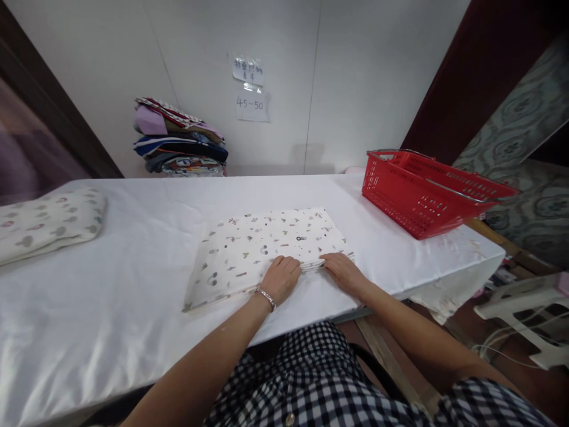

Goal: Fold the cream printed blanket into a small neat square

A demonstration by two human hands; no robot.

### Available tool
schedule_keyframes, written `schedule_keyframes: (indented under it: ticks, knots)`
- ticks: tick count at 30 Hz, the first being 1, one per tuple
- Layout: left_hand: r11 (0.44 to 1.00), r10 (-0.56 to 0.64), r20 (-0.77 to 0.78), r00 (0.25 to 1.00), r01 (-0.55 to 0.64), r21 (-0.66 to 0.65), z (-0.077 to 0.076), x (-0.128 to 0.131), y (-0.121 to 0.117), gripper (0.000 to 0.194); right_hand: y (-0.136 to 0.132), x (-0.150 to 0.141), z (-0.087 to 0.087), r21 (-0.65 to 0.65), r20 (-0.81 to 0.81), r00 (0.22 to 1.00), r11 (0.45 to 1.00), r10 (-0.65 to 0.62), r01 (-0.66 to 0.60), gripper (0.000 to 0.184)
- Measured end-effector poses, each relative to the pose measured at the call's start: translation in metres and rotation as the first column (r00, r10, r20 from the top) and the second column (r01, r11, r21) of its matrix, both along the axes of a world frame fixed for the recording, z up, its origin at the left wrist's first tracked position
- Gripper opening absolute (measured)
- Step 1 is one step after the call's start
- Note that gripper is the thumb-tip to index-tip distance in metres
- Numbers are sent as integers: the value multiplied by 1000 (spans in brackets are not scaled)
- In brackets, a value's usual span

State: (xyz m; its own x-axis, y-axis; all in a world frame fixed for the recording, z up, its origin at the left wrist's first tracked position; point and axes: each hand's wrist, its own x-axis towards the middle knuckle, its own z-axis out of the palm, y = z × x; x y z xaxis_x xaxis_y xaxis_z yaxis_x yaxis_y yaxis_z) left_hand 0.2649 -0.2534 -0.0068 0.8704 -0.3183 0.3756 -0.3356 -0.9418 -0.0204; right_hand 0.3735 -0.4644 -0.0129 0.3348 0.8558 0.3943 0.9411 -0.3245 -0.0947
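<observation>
The folded printed cloth (267, 237) lies flat on the white-covered table (146, 267) straight in front of you, its near edge toward your body and its layers showing between your hands; laid close like this, it probably lets you work without stretching. Your left hand (281, 279) sits at the middle of that near edge and your right hand (341, 271) toward its right end, a spacing that likely keeps the stacked layers level along the stretch between them. On both hands the fingers are together and bent over the edge from above; the thumbs are hidden, so you cannot tell from this view whether they pinch the layers or the fingers only press on them. Your forearms come in from the near side and converge on the cloth, the left one reaching up and rightward, with a bracelet (267, 298) at its wrist, the right one slanting in leftward with the back of the hand uppermost. Well apart on the left rests another folded cloth (57, 219), and at the far right stands a red basket (418, 196), both seemingly set aside to leave you elbow room. Beyond the table's far edge, toward the left, a fabric stack (180, 139) rises before the wall (275, 29).
</observation>
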Motion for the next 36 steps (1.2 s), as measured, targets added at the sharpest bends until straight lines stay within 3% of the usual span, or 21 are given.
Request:
schedule_keyframes:
  ticks: [7, 12, 17, 20, 27, 36]
  knots:
    - [998, 37, -24, 999, -38, -58, 1, 1, -1, 19, 1, 1, 0, 2, -16, 997, 997, -72, 72, 31]
    - [990, 126, -68, 990, -131, -62, 4, 0, -3, 18, -1, 2, 2, -23, 60, 997, 999, -41, 42, 31]
    - [991, 126, -108, 986, -129, -20, -4, 3, -6, 28, -6, 4, 0, -17, 128, 986, 994, -106, 109, 30]
    - [993, 115, -75, 990, -116, -5, -7, 3, -7, 38, -8, 5, 2, -49, 150, 980, 989, -131, 139, 29]
    - [990, 137, -151, 979, -133, 38, -3, 1, -11, 33, -9, 4, 8, -166, 140, 980, 972, -144, 166, 31]
    - [988, 136, -164, 977, -120, 101, -3, -4, -12, 41, -30, 19, 0, -83, 166, 968, 975, -189, 205, 35]
